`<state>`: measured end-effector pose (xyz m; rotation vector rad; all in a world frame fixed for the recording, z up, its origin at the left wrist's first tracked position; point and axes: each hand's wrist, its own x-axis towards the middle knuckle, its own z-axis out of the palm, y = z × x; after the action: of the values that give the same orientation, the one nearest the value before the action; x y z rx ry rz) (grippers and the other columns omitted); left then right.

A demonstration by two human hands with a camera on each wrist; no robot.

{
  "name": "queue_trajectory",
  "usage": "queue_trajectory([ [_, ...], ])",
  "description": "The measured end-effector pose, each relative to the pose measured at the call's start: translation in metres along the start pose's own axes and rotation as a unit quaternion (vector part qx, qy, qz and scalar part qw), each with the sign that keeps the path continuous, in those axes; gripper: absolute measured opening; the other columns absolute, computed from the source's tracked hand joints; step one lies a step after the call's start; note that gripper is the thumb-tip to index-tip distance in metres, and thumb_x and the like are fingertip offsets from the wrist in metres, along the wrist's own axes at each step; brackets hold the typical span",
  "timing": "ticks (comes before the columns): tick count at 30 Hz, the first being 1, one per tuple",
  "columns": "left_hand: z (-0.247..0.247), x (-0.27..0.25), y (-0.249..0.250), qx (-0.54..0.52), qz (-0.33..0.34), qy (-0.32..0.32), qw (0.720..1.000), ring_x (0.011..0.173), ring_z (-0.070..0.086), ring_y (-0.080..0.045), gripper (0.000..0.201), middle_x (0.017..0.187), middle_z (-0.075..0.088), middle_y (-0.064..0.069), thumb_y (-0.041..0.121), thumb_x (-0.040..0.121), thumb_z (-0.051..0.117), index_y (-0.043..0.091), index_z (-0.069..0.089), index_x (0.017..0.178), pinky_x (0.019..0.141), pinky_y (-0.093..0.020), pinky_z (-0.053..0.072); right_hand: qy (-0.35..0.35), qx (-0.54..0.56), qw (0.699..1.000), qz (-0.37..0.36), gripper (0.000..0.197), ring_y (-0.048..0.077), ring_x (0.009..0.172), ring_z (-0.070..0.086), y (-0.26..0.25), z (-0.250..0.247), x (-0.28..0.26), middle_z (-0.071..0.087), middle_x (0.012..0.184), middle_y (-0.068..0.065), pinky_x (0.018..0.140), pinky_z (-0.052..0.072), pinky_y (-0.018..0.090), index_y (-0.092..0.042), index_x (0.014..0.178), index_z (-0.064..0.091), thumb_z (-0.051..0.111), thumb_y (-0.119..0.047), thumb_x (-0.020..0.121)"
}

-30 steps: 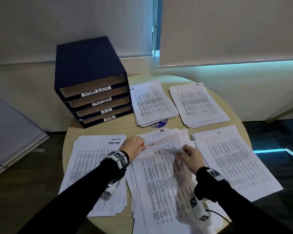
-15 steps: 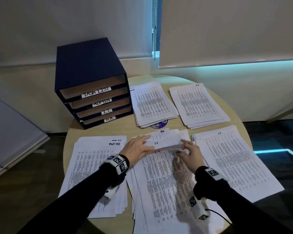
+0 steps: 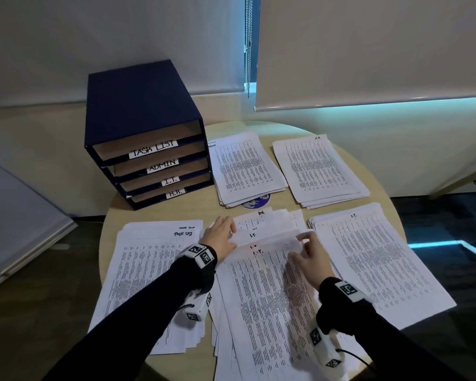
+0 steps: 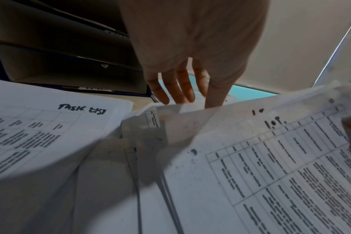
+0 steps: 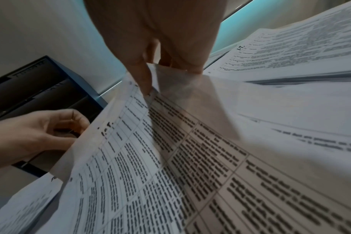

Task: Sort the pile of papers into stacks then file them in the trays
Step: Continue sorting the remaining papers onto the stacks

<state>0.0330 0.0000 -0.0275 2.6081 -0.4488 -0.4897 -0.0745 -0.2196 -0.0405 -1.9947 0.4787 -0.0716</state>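
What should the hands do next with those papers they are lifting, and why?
Probably carry them right onto the I.T. stack. The right hand pinches the lifted sheets, the left hand steadies their other end, and every heading showing on them reads I.T., matching that stack's top page.

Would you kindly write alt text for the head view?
Both hands, left hand and right hand, lift top edges of sheets marked I.T. in the middle pile on a round table; four sorted stacks and labelled blue trays surround it.
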Motion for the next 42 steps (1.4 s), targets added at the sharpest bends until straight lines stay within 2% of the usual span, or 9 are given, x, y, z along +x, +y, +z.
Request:
queue_trajectory([
  [3,-0.004,-0.001,0.004,-0.003,0.007,0.007,1.000,0.086,0.054,-0.015,0.021,0.096,0.056,0.003,0.012,0.084,0.069,0.017,0.054,0.099,0.077,-0.027,0.046,0.012,0.016,1.000,0.014,0.052,0.015,0.053,0.039,0.003,-0.002,0.000,0.039,0.061,0.000,0.046,0.035,0.011,-0.026,0.117,0.039,0.064,0.002,0.082],
  [7,-0.009,-0.005,0.003,-0.011,0.056,0.014,0.998,0.084,0.062,-0.013,0.010,0.091,0.070,0.001,0.021,0.089,0.067,0.013,0.073,0.089,0.077,-0.021,0.046,-0.013,-0.045,0.999,0.017,0.015,0.024,0.071,0.054,0.006,-0.006,0.009,0.059,0.073,0.010,0.055,0.038,0.023,-0.011,0.073,0.057,0.063,-0.010,0.087],
  [12,-0.019,-0.010,0.006,-0.027,0.104,-0.004,0.994,0.070,0.056,-0.001,0.011,0.081,0.070,0.005,0.025,0.086,0.070,0.016,0.074,0.083,0.068,-0.010,0.041,-0.005,-0.041,0.999,0.008,0.015,0.018,0.108,0.040,0.009,-0.012,0.015,0.042,0.113,0.002,0.094,0.038,0.033,-0.009,0.093,0.067,0.073,-0.010,0.079],
  [18,-0.027,-0.010,0.015,-0.018,0.124,-0.005,0.992,0.068,0.053,-0.003,0.015,0.078,0.066,0.004,0.025,0.085,0.072,0.011,0.072,0.082,0.063,-0.008,0.040,-0.032,0.016,0.999,-0.015,0.006,0.015,0.084,0.054,0.001,-0.016,0.012,0.057,0.093,0.001,0.066,0.037,0.017,-0.009,0.083,0.066,0.072,-0.008,0.080],
  [23,-0.027,-0.010,0.019,-0.032,0.124,0.001,0.992,0.072,0.057,-0.009,0.013,0.078,0.068,0.000,0.022,0.082,0.075,0.010,0.072,0.078,0.072,-0.023,0.051,-0.023,0.032,0.999,0.001,0.010,0.016,0.081,0.052,0.008,-0.014,0.011,0.054,0.089,0.001,0.064,0.036,0.024,-0.004,0.080,0.064,0.072,-0.010,0.080],
  [29,-0.019,-0.011,0.016,-0.052,0.133,0.001,0.990,0.064,0.054,-0.004,0.017,0.068,0.064,0.005,0.022,0.081,0.077,0.011,0.069,0.070,0.063,-0.015,0.046,-0.024,0.049,0.998,0.015,0.011,0.025,0.077,0.054,0.016,-0.013,0.007,0.058,0.080,0.004,0.071,0.044,0.036,-0.003,0.074,0.062,0.072,-0.007,0.078],
  [36,-0.040,-0.012,0.014,-0.100,0.086,-0.029,0.991,0.073,0.057,-0.012,0.016,0.079,0.065,0.003,0.038,0.090,0.062,0.025,0.065,0.081,0.069,-0.024,0.046,0.013,0.078,0.997,0.025,0.015,0.016,0.064,0.045,-0.004,-0.029,0.015,0.054,0.067,0.010,0.064,0.035,0.029,0.007,0.074,0.054,0.068,0.001,0.078],
  [39,-0.070,-0.015,0.018,-0.306,0.016,-0.003,0.952,0.076,0.062,-0.013,0.017,0.094,0.065,0.000,0.042,0.089,0.056,0.027,0.061,0.095,0.072,-0.025,0.053,0.082,0.149,0.985,-0.007,0.027,0.008,0.063,0.046,-0.031,-0.050,0.023,0.054,0.073,0.011,0.057,0.038,0.016,0.016,0.084,0.055,0.072,-0.002,0.075],
  [42,-0.094,-0.018,0.032,-0.439,0.023,0.029,0.897,0.080,0.068,-0.012,0.030,0.096,0.068,-0.001,0.039,0.081,0.061,0.024,0.059,0.106,0.076,-0.027,0.056,0.125,0.221,0.967,-0.035,0.037,0.015,0.078,0.050,-0.070,-0.067,0.029,0.054,0.085,0.009,0.072,0.043,0.028,0.007,0.093,0.052,0.074,-0.015,0.073],
])
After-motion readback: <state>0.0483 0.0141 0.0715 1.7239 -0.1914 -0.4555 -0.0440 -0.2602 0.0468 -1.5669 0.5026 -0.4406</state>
